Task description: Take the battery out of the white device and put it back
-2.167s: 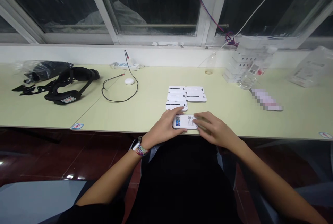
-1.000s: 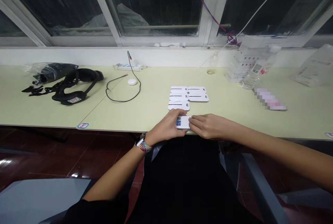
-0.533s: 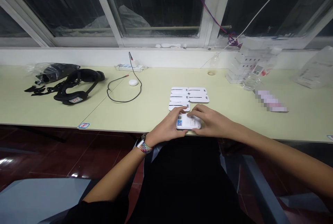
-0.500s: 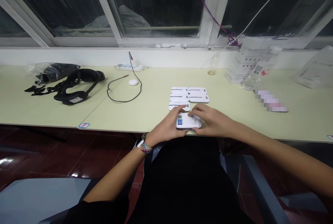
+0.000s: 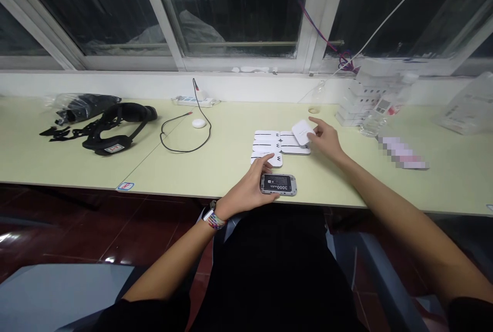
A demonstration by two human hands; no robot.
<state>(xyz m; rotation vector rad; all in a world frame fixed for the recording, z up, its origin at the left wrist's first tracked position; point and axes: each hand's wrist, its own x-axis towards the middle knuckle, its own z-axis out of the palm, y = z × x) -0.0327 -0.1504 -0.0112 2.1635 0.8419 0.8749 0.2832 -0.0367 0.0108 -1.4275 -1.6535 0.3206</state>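
My left hand [image 5: 252, 185] is closed around the left end of a small portable device with its back off [image 5: 292, 186], at the table's front edge. A black battery [image 5: 275, 183] marked 3000mAh lies bared in its grey frame. Up and to the right, my right hand [image 5: 326, 139] pinches a white back cover [image 5: 302, 132] by its right edge, tilted, above the right column of white devices. These closed white devices [image 5: 265, 145] lie in two columns, each with a black line and a W mark; my left fingers partly cover the nearest one.
A black headset [image 5: 115, 129] lies at the left by a plastic bag [image 5: 82, 106]. Further in are a black cable [image 5: 179, 151], a round white object [image 5: 198, 123] and a power strip [image 5: 195, 101]. At the right stand stacked white boxes [image 5: 356, 100] and a clear bottle [image 5: 375, 121].
The white back cover has come off the device, and my right hand has carried it up and away to the right. The battery now shows. My left hand stays on the device.
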